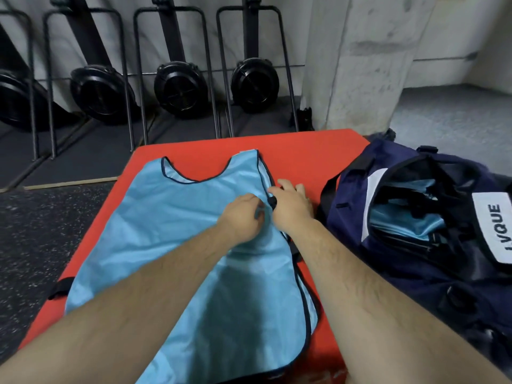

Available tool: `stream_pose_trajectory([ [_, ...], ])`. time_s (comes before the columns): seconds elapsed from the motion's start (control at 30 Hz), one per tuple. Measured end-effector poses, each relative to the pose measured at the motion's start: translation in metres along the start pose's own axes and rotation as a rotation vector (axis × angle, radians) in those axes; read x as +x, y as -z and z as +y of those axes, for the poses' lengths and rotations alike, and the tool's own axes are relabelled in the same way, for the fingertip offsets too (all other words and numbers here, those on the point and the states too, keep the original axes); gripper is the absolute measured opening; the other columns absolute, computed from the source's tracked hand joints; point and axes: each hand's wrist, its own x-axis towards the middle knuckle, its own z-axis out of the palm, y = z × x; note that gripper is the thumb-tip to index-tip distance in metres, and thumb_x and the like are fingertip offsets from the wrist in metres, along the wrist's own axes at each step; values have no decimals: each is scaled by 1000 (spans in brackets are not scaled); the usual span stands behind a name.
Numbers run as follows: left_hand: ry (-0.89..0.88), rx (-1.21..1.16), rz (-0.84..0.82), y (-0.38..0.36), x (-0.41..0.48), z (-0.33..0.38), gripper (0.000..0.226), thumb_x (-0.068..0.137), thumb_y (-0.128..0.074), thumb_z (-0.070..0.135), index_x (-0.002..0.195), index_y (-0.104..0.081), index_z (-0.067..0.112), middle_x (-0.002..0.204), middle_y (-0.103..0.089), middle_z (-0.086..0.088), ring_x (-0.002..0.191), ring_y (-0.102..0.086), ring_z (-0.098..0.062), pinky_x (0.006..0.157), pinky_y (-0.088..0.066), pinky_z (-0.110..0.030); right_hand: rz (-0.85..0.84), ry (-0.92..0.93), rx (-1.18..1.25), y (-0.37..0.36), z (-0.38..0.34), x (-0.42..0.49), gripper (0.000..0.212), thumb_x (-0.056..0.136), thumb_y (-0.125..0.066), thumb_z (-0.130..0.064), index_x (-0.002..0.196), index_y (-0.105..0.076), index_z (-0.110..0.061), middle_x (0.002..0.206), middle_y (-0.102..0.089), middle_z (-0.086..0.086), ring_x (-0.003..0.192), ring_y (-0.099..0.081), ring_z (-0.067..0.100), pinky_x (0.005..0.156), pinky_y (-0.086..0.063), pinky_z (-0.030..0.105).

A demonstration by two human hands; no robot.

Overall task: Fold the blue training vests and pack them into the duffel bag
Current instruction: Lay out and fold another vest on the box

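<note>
A light blue training vest [177,234] with dark trim lies flat on a red mat [304,151], neck hole toward the far end. My left hand [243,214] pinches the vest fabric near its right armhole edge. My right hand [291,206] rests at that same edge, thumb and fingers around the black side strap there. A navy duffel bag [410,261] stands open to the right of the mat, with folded blue vests [407,220] inside.
Black rowing machines [177,87] stand upright against the back wall. A concrete pillar [368,62] rises behind the bag. Dark speckled rubber floor [41,234] lies left of the mat. A black strap [59,286] sticks out at the vest's left side.
</note>
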Motion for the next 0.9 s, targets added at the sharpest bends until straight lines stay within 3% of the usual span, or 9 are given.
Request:
stream_pose_trajectory([
  [0.1,7,11,14,-6,15,-3,27,93,-54,26,114,-63,13,115,-59,-7,112,-54,-29,97,-44,-43,17,-37,-43,-11,2,16,52,85,-53,-9,131,-57,-32,134,-48,-6,121,-36,27,99,-39,38],
  [0.23,-8,34,21,-13,23,-9,25,92,-55,26,114,-60,14,116,-56,-4,111,-49,-26,93,-41,-39,41,-172,35,-15,2,30,32,89,-47,-14,113,-66,-24,123,-53,0,110,-43,28,81,-37,33],
  [0.33,7,13,86,-13,27,-13,23,95,-52,30,112,-58,16,116,-56,1,113,-47,-22,93,-38,-36,67,-253,-2,-11,5,34,32,99,-41,-15,122,-63,-19,129,-53,2,119,-49,31,87,-41,35],
  [0.47,58,-12,90,-16,30,-11,30,102,-38,42,111,-59,24,120,-56,8,119,-43,-16,98,-31,-38,105,-370,47,-11,14,34,32,99,-42,-6,127,-55,-10,133,-47,11,118,-54,37,90,-48,44],
  [0.6,60,24,65,-19,27,-8,33,102,-33,44,112,-59,26,122,-55,9,121,-43,-18,98,-30,-39,58,-451,94,-2,19,33,43,94,-57,-7,135,-44,-7,139,-41,12,122,-52,36,90,-50,46],
  [0.77,35,156,-75,-24,21,-3,47,95,-37,56,138,-42,38,150,-34,8,140,-25,-18,110,-20,-43,-85,-468,44,11,21,26,59,92,-59,-16,144,-34,-4,149,-32,14,135,-38,34,101,-45,42],
  [0.9,26,162,-108,-21,18,5,55,89,-39,55,142,-38,40,157,-25,6,146,-14,-21,114,-16,-47,-82,-364,237,20,12,22,58,78,-52,-38,128,-53,-9,135,-51,13,123,-49,37,97,-46,43],
])
